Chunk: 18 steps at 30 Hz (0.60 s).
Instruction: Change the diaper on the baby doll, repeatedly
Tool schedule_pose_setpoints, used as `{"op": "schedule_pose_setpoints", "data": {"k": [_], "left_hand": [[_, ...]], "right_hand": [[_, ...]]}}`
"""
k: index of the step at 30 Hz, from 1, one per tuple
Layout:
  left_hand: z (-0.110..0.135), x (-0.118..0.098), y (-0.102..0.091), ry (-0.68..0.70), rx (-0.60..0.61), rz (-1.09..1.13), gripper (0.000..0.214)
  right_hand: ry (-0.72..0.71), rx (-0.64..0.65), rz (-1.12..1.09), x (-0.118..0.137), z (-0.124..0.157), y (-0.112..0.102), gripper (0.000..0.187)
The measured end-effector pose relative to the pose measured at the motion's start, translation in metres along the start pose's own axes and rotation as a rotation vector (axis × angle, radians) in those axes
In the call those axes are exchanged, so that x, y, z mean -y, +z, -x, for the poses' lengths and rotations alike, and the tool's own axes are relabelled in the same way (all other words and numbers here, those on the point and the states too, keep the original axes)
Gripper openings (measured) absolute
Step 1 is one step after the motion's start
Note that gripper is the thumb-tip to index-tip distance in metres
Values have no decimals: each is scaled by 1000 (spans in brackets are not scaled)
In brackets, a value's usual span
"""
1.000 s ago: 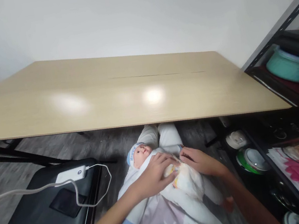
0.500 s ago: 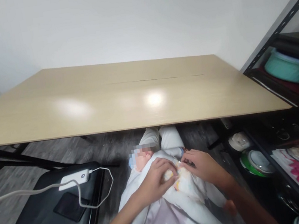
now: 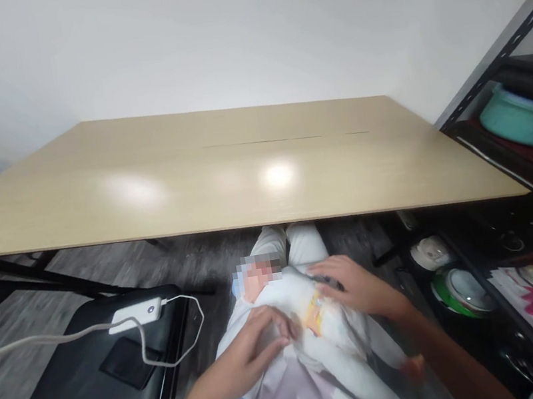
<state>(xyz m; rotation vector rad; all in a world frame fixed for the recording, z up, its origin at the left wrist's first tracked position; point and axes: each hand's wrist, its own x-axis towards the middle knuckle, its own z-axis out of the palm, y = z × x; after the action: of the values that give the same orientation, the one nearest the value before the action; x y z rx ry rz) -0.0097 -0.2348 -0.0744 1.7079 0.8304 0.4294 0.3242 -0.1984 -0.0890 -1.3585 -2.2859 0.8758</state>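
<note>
What looks like a baby doll lies on its back across my lap, its head toward the upper left. It wears white clothes with light blue cuffs and a light blue cap; its face is blurred. At its middle shows a white diaper with a yellow and orange print. My left hand, fingers curved and thumb apart, rests beside the print on the doll's clothing. Over the doll's far right side, my right hand touches the clothing near the diaper's upper edge, its thumb and fingers apart. Its fingertips are slightly blurred.
A wooden-topped table stands ahead, above my knees. On the left, a black chair bears a white power bank with a cable and a dark phone. Black shelves at the right hold a teal basin and other items.
My left hand has moved left and toward me, off the diaper's print. My right hand has shifted slightly up. More of the yellow print shows between them.
</note>
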Motion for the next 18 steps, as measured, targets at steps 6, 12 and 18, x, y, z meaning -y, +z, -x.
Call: {"op": "schedule_pose_setpoints", "data": {"k": [6, 12, 18], "left_hand": [[19, -8, -10, -125, 221, 17, 27], [-68, -15, -4, 106, 231, -77, 41], [-206, -1, 90, 382, 595, -703, 48]], "right_hand": [[-81, 152, 24, 49, 22, -10, 25], [179, 254, 113, 34, 70, -44, 41], [468, 330, 68, 19, 97, -16, 23]]}}
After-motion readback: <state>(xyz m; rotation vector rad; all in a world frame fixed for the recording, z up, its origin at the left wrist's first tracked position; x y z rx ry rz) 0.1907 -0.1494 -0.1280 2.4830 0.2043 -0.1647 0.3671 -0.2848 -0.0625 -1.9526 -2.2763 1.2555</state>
